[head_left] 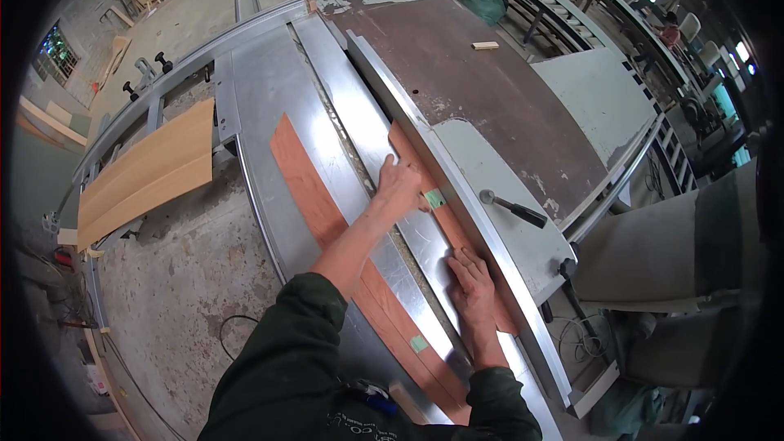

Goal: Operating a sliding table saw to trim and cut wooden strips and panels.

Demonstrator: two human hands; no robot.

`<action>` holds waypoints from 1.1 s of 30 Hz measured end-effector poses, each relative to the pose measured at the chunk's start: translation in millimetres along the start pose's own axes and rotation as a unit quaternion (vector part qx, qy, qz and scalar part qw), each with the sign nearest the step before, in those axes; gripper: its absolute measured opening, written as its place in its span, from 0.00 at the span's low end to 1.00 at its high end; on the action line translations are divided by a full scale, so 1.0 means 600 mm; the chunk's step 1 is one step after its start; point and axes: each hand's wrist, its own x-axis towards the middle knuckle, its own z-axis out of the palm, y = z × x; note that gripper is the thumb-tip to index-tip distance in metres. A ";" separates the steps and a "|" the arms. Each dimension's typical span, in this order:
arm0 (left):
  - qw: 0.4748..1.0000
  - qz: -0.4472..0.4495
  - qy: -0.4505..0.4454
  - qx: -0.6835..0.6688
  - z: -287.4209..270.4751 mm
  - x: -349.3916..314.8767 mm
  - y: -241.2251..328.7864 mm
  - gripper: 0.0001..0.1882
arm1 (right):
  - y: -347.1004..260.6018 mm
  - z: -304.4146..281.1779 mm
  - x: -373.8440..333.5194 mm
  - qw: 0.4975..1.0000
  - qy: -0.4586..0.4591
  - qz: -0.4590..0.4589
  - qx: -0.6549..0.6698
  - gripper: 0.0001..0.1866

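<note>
head view: the strip (449,224) is apparently being aligned along the fence (482,245), left hand's (400,186) grip indeterminable, right hand (474,282) laid unclamped on it, even pressure seemingly being called for next.

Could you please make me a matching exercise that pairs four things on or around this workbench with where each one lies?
Things:
1. yellowish panel
2. reddish strip under the right hand
3. black-handled tool
4. small pale block

Places:
A. on the brown surface
B. left of the shiny metal tabletop
C. along the metal fence
D. on the off-white surface

Pairs: 1-B, 2-C, 3-D, 4-A
</note>
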 end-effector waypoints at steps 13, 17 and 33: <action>0.814 -0.289 0.055 -0.501 0.032 -0.280 0.205 0.34 | -0.110 -0.103 -0.287 0.965 0.076 0.180 -0.173 0.34; 0.508 -0.458 -0.079 -0.725 -0.034 -0.277 0.256 0.36 | -0.150 -0.125 -0.345 0.947 0.119 0.192 -0.228 0.20; 0.582 -0.065 -0.168 -0.793 -0.183 -0.362 0.305 0.22 | -0.247 -0.192 -0.487 0.910 0.236 0.314 -0.132 0.22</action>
